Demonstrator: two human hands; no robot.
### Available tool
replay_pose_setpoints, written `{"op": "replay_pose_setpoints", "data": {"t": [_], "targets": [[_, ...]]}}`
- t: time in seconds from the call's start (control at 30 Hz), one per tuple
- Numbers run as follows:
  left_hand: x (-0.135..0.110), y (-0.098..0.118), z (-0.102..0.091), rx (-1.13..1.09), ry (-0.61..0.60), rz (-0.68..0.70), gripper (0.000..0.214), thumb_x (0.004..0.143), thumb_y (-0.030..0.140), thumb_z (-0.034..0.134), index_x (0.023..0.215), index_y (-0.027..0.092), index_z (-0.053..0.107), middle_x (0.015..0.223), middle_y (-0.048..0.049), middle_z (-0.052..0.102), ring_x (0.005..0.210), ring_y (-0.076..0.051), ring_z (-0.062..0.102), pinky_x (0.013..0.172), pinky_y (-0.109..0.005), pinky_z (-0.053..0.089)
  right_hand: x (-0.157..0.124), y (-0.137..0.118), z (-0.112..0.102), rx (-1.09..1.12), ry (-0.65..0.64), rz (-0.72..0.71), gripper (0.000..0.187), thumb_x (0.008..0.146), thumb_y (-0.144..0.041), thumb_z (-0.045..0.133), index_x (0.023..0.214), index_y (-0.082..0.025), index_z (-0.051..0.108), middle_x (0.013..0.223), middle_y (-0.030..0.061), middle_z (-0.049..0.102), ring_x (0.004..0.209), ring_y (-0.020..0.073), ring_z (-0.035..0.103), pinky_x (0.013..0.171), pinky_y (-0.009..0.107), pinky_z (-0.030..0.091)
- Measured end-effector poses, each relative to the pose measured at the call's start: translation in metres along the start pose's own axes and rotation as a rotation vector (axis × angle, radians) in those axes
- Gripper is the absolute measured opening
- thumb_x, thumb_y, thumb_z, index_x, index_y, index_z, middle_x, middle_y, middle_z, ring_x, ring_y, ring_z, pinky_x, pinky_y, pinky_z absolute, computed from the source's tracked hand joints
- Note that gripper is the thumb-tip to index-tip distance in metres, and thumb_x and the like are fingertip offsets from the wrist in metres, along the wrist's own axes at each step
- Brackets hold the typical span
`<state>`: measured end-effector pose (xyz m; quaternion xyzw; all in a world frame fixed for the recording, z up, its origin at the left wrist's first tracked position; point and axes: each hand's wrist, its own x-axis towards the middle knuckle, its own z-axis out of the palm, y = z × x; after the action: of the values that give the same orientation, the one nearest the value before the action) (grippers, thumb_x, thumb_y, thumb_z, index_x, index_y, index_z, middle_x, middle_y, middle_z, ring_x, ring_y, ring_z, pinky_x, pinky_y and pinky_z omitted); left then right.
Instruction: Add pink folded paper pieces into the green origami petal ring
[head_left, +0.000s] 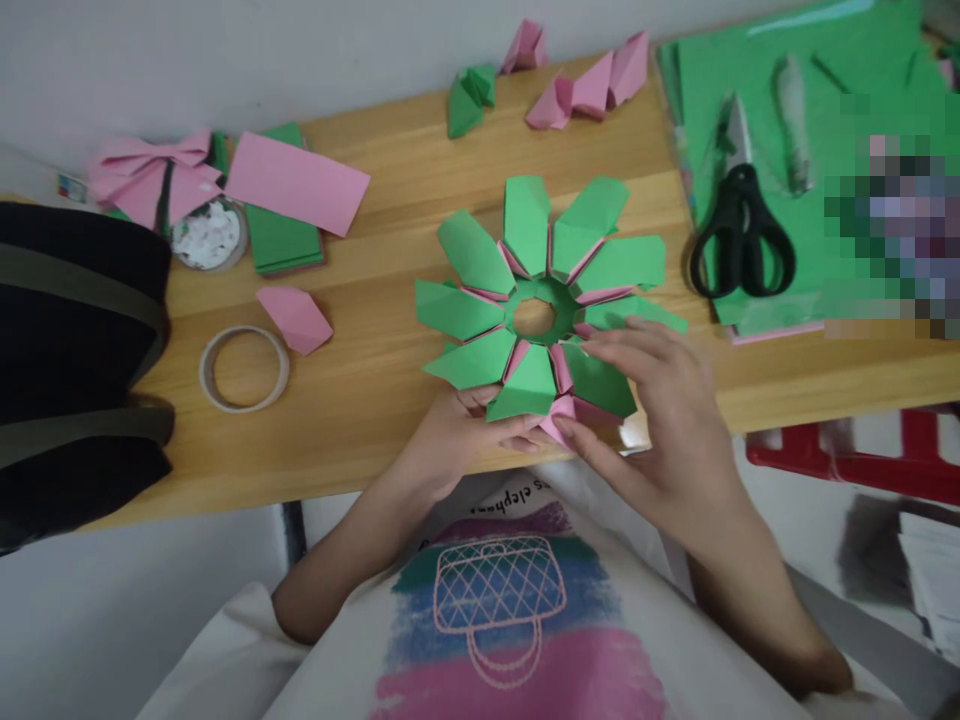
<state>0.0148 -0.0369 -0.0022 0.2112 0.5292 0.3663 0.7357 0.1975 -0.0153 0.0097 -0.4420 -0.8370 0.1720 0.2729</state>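
Observation:
A flower-shaped paper ring with green petals and pink folds between them is in front of me, above the table's near edge. Its round middle is open and shows the wood below. My left hand grips the ring's near-left edge from below, with its fingers partly hidden under a green petal. My right hand is at the near-right side, its thumb against a pink folded piece and its fingers over a green petal. Thumb and fingers close round that part of the ring.
Black scissors and a cutter lie on green paper at right. Folded pink pieces and a green one sit behind. Leftward are a tape roll, a pink sheet and black bags.

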Motion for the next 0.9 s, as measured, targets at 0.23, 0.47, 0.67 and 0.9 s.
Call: {"op": "replay_pose_setpoints", "data": {"t": [0.23,0.47,0.67,0.9], "targets": [[-0.0005,0.0018,0.0034,0.096,0.053,0.058,0.014,0.061,0.021,0.079,0.070,0.018,0.069,0.066,0.0026,0.070,0.060,-0.012,0.064,0.061,-0.024,0.054,-0.0006,-0.0020,0.0052,-0.025,0.008,-0.011,0.044,0.084,-0.031,0.065,0.124,-0.018,0.051,0.119,0.0157,0.062,0.124,0.0354,0.052,0.104,0.057,0.042],[-0.0001,0.0019,0.0044,0.175,0.103,0.077,0.015,0.059,0.014,0.076,0.071,0.018,0.068,0.067,0.0032,0.069,0.058,-0.011,0.060,0.062,-0.025,0.051,-0.0007,-0.0031,0.0027,0.018,-0.010,-0.024,0.044,0.085,-0.030,0.064,0.125,-0.019,0.050,0.121,0.0140,0.062,0.124,0.0336,0.053,0.103,0.056,0.043],[0.0002,-0.0001,0.0012,0.234,0.103,0.075,0.011,0.061,0.012,0.073,0.071,0.017,0.070,0.063,0.0044,0.066,0.058,-0.010,0.058,0.062,-0.023,0.048,-0.0012,-0.0033,-0.0005,0.059,0.066,-0.006,0.044,0.084,-0.026,0.064,0.125,-0.023,0.049,0.119,0.0110,0.066,0.121,0.0320,0.056,0.103,0.057,0.043],[0.0012,-0.0035,0.0023,0.228,0.076,0.150,0.014,0.063,0.018,0.079,0.074,0.021,0.073,0.078,0.0030,0.074,0.073,-0.015,0.067,0.074,-0.028,0.053,-0.0015,-0.0030,0.0056,0.034,0.104,0.015,0.042,0.084,-0.024,0.065,0.124,-0.023,0.051,0.116,0.0099,0.067,0.118,0.0312,0.058,0.098,0.053,0.048]]}}
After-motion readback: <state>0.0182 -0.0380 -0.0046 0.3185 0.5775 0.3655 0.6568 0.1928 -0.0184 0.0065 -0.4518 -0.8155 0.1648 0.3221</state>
